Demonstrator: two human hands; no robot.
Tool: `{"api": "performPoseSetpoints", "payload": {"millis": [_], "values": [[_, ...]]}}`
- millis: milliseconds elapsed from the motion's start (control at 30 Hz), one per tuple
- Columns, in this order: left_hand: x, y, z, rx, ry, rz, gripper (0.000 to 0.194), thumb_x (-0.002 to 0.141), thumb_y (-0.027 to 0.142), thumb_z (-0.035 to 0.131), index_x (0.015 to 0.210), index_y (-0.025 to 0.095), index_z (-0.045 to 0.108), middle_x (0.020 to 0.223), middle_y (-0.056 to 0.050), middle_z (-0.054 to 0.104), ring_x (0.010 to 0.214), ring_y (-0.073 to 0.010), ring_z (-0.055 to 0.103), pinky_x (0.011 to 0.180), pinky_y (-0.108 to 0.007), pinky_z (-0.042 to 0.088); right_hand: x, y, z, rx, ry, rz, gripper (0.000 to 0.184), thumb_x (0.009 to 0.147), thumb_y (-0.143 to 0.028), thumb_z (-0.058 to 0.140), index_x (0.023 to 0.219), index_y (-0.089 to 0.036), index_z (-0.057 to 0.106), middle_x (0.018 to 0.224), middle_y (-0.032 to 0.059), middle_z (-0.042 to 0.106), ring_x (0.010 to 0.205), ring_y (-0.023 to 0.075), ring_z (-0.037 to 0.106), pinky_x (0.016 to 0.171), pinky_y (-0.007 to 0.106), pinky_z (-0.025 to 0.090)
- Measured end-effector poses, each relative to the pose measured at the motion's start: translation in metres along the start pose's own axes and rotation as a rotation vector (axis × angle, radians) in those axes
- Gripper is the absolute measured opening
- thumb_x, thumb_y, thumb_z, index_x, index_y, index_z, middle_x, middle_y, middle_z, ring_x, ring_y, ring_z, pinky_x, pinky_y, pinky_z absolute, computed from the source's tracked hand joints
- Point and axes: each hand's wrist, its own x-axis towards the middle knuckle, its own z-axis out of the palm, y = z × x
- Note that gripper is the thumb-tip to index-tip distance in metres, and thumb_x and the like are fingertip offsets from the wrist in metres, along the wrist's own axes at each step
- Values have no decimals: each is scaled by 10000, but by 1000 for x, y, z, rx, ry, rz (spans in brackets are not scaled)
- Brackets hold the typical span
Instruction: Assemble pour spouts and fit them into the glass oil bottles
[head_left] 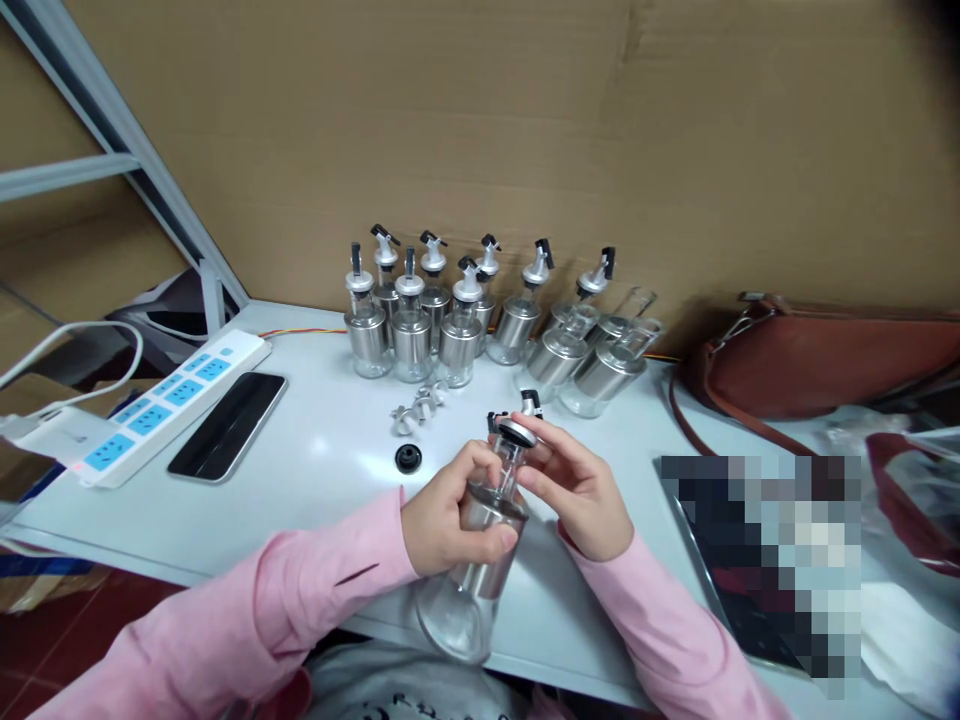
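My left hand (442, 525) wraps round the neck and shoulder of a clear glass bottle (461, 612) with a brushed metal band. The bottle leans, its base toward me near the table's front edge. A black round stopper (517, 432) sits at its mouth. Curled round that stopper and the neck are the fingers of my right hand (589, 500); its fingertips are partly hidden. Just behind my hands shows a silver pourer spout with a black lever (531, 404). A loose black stopper (408, 458) lies left of my hands, near several small silver pourer pieces (418, 408).
Several bottles fitted with pourers (412, 330) stand at the back, with uncapped bottles (606, 375) to their right. A power strip (165, 405) and a phone (228, 428) lie left. A brown bag (832, 355) and a partly blurred tablet (701, 530) are right.
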Motion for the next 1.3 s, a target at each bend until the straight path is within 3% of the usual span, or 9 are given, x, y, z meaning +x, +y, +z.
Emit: {"api": "performPoseSetpoints", "payload": {"millis": [167, 467, 600, 733, 833, 1033, 1167, 1300], "values": [[-1, -3, 1, -85, -44, 33, 353, 716, 246, 612, 801, 208, 271, 892, -14, 459, 806, -136, 473, 723, -271, 374, 0, 2, -4, -5, -10, -2, 340, 707, -269, 695, 1042, -307, 649, 977, 41, 647, 922, 188, 636, 813, 330, 518], [-4, -5, 2, -168, -46, -52, 456, 717, 361, 650, 785, 211, 224, 888, -13, 454, 807, -131, 491, 702, -267, 382, 4, 1, -7, -168, 49, -82, 300, 641, -374, 733, 925, -282, 707, 754, 31, 626, 721, 165, 604, 668, 322, 526], [-2, -3, 3, -100, -11, -38, 452, 723, 397, 638, 778, 208, 231, 840, 5, 421, 731, -103, 441, 661, -237, 363, 2, 2, -4, -222, 53, -100, 305, 690, -385, 690, 968, -259, 692, 845, 59, 659, 800, 192, 614, 735, 359, 521], [-2, 13, 5, 142, 26, 7, 299, 747, 366, 607, 768, 181, 372, 828, -1, 424, 749, -122, 434, 710, -257, 371, 0, 6, -4, -97, 86, -94, 382, 785, -390, 590, 1148, -271, 578, 1057, 75, 652, 964, 218, 613, 855, 414, 483], [2, 32, 6, 300, -8, 52, 177, 767, 337, 596, 799, 176, 529, 904, -29, 447, 883, -171, 476, 844, -318, 382, 3, 6, -8, 31, 220, -134, 374, 820, -402, 531, 1177, -291, 528, 1063, 59, 644, 898, 193, 631, 808, 393, 501], [50, 53, -4, 703, 127, 283, 193, 782, 238, 597, 973, 224, 577, 999, -45, 405, 1001, -192, 451, 948, -364, 375, 9, 4, -16, 31, 343, -173, 317, 833, -404, 482, 1104, -243, 514, 932, 58, 654, 743, 162, 623, 670, 327, 493], [95, 42, -20, 842, 205, 389, 199, 750, 98, 592, 937, 165, 580, 1032, -61, 385, 1023, -190, 449, 975, -372, 356, 10, 9, -15, -21, 332, -175, 296, 842, -404, 463, 1068, -219, 511, 884, 53, 646, 701, 157, 610, 651, 326, 468], [124, 22, -32, 832, 286, 375, 206, 695, 13, 602, 848, 150, 601, 1026, -49, 414, 1005, -179, 485, 966, -373, 368, 10, 12, -15, -34, 326, -181, 288, 850, -396, 456, 1063, -211, 511, 862, 49, 642, 695, 155, 599, 647, 323, 449]]}}
